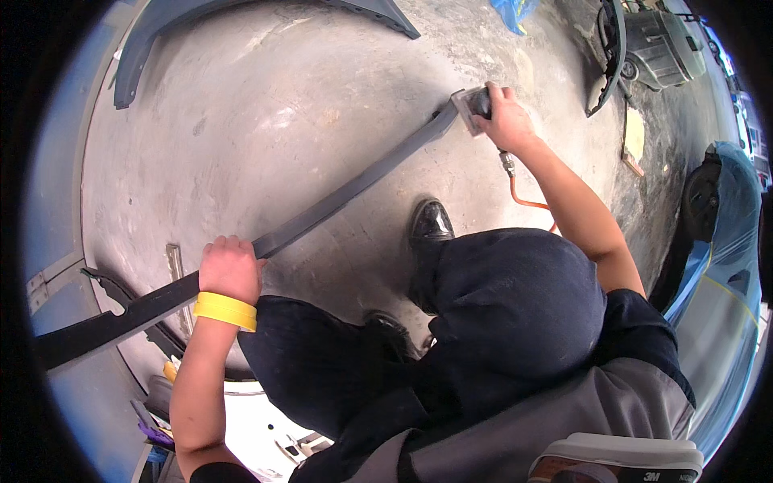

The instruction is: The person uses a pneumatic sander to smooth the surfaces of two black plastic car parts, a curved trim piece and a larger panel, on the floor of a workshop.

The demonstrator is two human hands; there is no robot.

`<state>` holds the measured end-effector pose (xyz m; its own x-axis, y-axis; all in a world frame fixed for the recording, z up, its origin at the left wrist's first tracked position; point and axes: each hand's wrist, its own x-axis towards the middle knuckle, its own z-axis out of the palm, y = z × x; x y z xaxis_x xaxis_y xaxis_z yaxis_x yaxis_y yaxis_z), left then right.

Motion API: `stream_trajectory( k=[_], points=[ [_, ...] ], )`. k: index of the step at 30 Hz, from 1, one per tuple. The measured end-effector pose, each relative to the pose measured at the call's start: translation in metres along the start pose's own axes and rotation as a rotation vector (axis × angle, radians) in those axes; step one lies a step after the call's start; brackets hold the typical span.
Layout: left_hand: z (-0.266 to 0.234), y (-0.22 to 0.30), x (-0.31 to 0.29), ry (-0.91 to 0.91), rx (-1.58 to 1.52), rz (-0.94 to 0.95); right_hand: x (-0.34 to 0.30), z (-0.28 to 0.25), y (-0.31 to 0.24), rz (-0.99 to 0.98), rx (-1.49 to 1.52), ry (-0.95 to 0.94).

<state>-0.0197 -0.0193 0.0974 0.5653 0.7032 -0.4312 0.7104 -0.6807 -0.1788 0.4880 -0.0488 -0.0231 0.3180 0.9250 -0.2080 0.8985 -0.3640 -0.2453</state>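
Observation:
A long, narrow dark grey trim strip [346, 196] runs slantwise from the lower left up to the upper middle. My left hand [231, 270], with a yellow band [225, 311] at its wrist, is closed around the strip near my left knee. My right hand [509, 121] grips a small air sander [479, 102] with a black top and a flat pad. The pad is at the strip's far end; whether it touches cannot be made out. An orange air hose [527, 203] hangs from the sander's metal fitting [506, 163].
Curved dark body panels [153, 48] lie at the upper left and stand at the upper right [616, 56]. A wheeled grey case [664, 52] is behind. At right stands a car part under blue plastic film [737, 241]. A blue wall [60, 201] borders the left.

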Motion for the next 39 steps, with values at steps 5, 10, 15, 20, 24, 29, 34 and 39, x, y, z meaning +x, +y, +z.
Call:
stream_trajectory(
  k=[5, 10, 15, 20, 24, 29, 34, 39],
  points=[
    [0.015, -0.010, 0.030, 0.062, -0.136, 0.011, -0.041, -0.004, 0.003, 0.086, 0.164, 0.095],
    [0.029, 0.031, 0.096, 0.020, -0.287, -0.010, -0.072, -0.004, -0.020, -0.085, 0.285, 0.191],
    [0.035, 0.099, 0.153, -0.060, -0.462, -0.020, -0.091, -0.006, -0.033, -0.088, 0.393, 0.062],
    [0.047, 0.149, 0.174, -0.185, -0.671, -0.044, -0.107, -0.002, -0.022, 0.036, 0.598, -0.005],
    [0.061, 0.154, 0.188, -0.293, -0.817, -0.082, -0.118, 0.009, -0.006, 0.099, 0.634, 0.090],
    [0.082, 0.152, 0.198, -0.365, -0.740, -0.025, -0.127, 0.021, 0.007, 0.207, 0.663, 0.007],
    [0.086, 0.088, 0.186, -0.435, -0.530, 0.202, -0.136, 0.026, 0.012, 0.167, 0.624, 0.020],
    [0.076, -0.062, 0.139, -0.561, -0.304, -0.027, -0.137, 0.026, 0.014, 0.171, 0.571, 0.005]
  ],
)
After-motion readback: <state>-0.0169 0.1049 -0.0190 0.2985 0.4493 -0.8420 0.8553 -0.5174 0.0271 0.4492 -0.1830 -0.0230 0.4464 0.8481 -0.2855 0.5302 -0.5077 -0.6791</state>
